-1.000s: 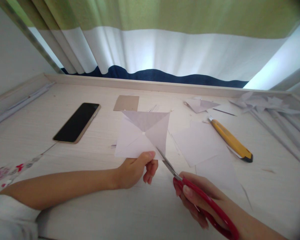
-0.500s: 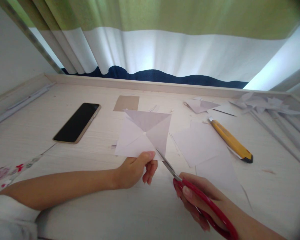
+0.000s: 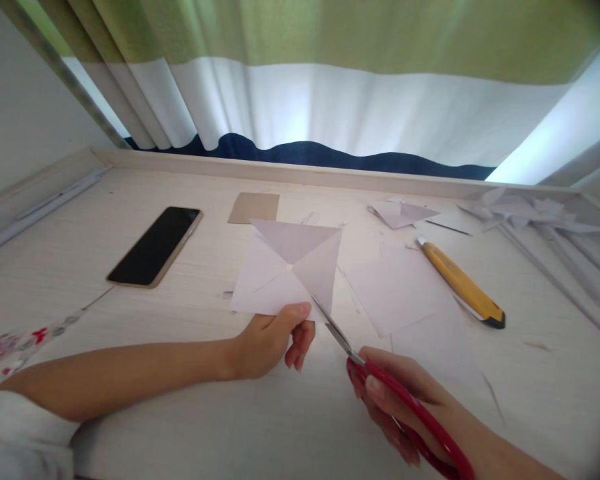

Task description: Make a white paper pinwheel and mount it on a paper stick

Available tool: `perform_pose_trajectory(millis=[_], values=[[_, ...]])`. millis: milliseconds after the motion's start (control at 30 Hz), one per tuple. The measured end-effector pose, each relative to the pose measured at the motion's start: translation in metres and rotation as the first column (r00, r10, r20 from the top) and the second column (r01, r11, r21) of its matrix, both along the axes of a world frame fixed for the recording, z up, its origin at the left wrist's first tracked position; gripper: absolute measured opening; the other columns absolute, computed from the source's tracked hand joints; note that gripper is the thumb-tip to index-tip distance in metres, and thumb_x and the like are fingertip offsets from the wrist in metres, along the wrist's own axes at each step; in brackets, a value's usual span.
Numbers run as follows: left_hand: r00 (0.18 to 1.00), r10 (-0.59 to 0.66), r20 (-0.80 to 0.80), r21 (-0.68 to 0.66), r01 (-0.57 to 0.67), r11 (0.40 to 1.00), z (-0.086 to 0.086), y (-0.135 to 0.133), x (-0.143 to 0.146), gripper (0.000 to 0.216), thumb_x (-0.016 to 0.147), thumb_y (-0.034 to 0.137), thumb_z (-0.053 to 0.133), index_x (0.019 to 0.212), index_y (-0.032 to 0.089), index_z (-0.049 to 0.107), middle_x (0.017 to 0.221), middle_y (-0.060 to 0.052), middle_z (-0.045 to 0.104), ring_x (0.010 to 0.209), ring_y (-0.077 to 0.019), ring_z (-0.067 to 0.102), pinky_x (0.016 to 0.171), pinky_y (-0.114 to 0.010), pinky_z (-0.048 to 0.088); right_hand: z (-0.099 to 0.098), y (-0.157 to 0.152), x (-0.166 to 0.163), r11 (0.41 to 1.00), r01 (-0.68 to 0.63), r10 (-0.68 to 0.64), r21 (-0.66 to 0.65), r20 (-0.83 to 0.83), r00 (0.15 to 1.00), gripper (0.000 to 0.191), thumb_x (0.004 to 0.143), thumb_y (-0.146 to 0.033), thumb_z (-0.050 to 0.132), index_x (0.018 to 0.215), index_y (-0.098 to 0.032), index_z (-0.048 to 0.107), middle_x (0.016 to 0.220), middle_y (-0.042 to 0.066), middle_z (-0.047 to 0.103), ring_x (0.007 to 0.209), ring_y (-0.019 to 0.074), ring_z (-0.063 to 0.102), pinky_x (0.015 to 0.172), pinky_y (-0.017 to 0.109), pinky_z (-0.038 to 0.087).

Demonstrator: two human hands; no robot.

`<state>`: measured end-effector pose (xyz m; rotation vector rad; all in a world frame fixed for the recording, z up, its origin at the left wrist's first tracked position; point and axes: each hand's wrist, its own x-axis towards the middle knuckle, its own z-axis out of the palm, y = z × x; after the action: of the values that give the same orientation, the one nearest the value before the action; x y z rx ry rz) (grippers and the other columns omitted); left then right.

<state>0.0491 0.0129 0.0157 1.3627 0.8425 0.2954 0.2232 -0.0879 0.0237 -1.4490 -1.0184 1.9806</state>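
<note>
A square white sheet of paper (image 3: 307, 243) is raised above the table, with diagonal lines running from its corners towards a small pale spot in the middle. My left hand (image 3: 275, 340) pinches its near edge between thumb and fingers. Red-handled scissors (image 3: 410, 400) are in my right hand (image 3: 395, 393), fingers wrapped round the handles. Their blades lie along the diagonal at the sheet's near right corner, with the tip partway towards the middle. The blades look nearly closed.
A phone (image 3: 155, 247) lies to the left, and a brown card square (image 3: 254, 208) behind the paper. Right of it are loose white sheets (image 3: 395, 287), a yellow utility knife (image 3: 460, 283), a folded paper piece (image 3: 403, 213) and paper pinwheels (image 3: 535, 210). A raised ledge (image 3: 280, 172) runs along the back.
</note>
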Motion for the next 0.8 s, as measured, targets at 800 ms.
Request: perform_pose_trajectory(millis=[800], values=[[1.000,-0.018,0.007,0.038,0.017,0.999,-0.0048,0.0004,-0.0003,0.052,0.080,0.039,0.017,0.036,0.019,0.037,0.034,0.000,0.038,0.040,-0.0101,0.040,0.050,-0.022,0.036,0.0048,0.0051,-0.0061,0.999,-0.027,0.029,-0.017,0.088,0.996,0.051,0.065,-0.069,0.045,0.072,-0.019,0.040,0.059,-0.006,0.037,0.047,0.0045,0.034,0.043,0.017,0.029]])
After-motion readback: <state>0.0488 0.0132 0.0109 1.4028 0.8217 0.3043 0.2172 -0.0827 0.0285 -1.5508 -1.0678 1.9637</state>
